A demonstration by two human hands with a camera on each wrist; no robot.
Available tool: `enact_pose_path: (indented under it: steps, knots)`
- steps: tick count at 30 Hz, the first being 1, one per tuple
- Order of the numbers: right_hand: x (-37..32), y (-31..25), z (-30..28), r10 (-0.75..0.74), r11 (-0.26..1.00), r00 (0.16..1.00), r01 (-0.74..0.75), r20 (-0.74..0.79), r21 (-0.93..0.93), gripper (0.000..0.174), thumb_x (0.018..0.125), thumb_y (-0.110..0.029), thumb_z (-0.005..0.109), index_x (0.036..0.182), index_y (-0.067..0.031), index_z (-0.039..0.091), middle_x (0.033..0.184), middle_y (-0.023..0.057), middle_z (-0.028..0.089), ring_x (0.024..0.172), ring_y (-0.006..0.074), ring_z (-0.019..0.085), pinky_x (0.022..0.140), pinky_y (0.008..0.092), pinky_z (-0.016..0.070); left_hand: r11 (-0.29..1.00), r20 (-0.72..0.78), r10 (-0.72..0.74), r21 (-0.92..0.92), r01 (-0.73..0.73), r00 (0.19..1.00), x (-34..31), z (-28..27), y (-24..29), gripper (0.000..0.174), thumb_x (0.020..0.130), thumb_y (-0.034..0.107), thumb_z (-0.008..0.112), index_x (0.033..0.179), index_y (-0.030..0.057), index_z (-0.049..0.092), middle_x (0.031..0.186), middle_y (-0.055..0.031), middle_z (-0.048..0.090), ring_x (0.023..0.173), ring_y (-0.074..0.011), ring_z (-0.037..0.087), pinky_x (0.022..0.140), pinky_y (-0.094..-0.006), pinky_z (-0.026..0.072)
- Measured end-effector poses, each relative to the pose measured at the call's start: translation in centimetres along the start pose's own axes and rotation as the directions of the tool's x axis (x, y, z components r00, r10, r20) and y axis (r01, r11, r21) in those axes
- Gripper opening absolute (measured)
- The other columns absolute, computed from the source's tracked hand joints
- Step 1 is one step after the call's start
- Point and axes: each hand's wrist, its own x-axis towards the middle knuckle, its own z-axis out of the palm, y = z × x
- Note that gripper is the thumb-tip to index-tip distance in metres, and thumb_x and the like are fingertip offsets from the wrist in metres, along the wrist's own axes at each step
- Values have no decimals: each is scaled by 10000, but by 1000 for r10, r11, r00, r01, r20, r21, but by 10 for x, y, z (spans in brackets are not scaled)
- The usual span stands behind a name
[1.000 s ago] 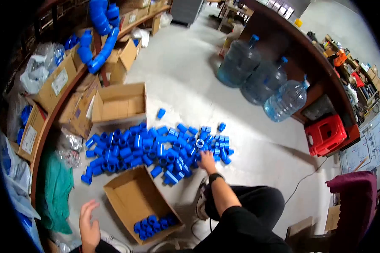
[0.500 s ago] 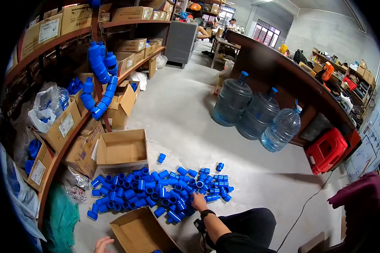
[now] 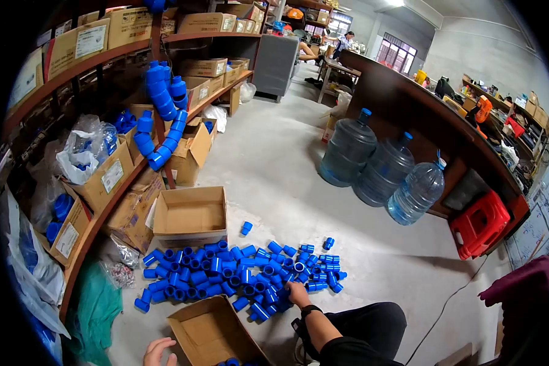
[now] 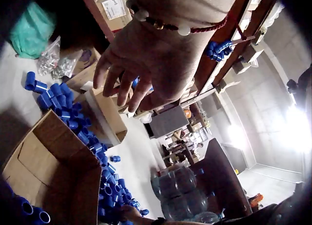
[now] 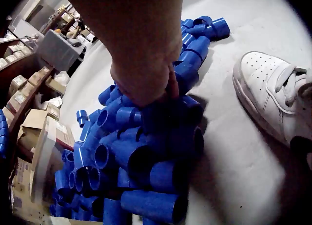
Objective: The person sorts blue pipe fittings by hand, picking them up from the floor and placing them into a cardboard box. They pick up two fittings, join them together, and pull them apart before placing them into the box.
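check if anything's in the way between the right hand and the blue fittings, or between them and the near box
Nothing visible separates the right hand from the blue fittings: it is down among them. Between them and the near box, only the box's own side wall stands.

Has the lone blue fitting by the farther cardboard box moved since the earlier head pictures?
No. The lone blue fitting lies in the same spot, just right of the farther cardboard box; the head view itself shifted.
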Motion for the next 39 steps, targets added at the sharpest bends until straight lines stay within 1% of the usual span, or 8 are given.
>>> enact_pose_path:
  steps: [17,20,21,23,28,31,38,39]
  knots:
    - [27,-44,-45,-79,972,993,56,-92,-228,51,573,-21,532,597,-38,574,634,166,556,622,326,549,566,377,444,971,-82,230,83,-223,970,-8,-8,19,242,747,49,508,986,10,517,1037,-153,496,958,-276,486,821,-309,376]
    - [46,-80,-73,-125,952,981,77,-146,-296,42,579,-49,547,601,-28,576,636,169,558,623,328,550,574,375,445,976,-127,218,42,-215,968,-9,-9,32,245,755,99,521,994,47,524,1054,-161,491,1000,-270,459,850,-334,355]
    - [50,-94,-83,-134,944,985,94,-107,-316,60,595,-40,532,630,-25,579,674,173,562,652,332,551,601,380,448,994,-106,111,13,-110,988,-10,-8,42,296,666,7,478,947,72,543,1070,-94,448,980,-206,451,710,-296,414]
    - [61,-123,-102,-152,927,988,130,-36,-352,102,627,-23,503,689,-20,584,751,181,571,708,342,553,657,391,452,993,-134,65,-86,-77,989,-10,-9,37,307,666,19,487,964,74,535,1083,-95,446,991,-222,447,729,-310,409]
    - [54,-214,-143,-419,907,906,420,-49,14,199,522,58,475,664,-36,580,699,155,576,682,313,556,617,354,449,971,-201,47,-221,-92,979,-7,-6,22,297,669,66,562,964,93,540,1090,-85,442,992,-222,456,718,-324,431]
    - [9,-284,-176,-611,765,786,617,-94,182,239,540,94,440,701,-29,567,712,139,578,680,291,557,600,326,447,978,-192,63,-183,-99,979,-11,-7,29,348,660,57,584,1000,87,514,1067,-80,448,958,-210,461,715,-323,432]
    - [-73,-346,-204,-740,654,672,726,-15,213,282,527,116,435,714,-57,554,712,72,558,695,248,520,630,309,417,988,-201,28,-141,-57,979,-17,2,19,538,625,126,678,1109,86,444,1087,-89,428,985,-238,443,766,-350,418]
    - [-77,-348,-204,-730,644,683,693,-10,323,238,523,94,464,702,-51,527,692,102,533,665,301,481,640,356,390,984,-176,22,-168,-52,984,-17,4,14,557,619,138,685,1116,82,438,1100,-92,427,1000,-247,439,780,-347,411]
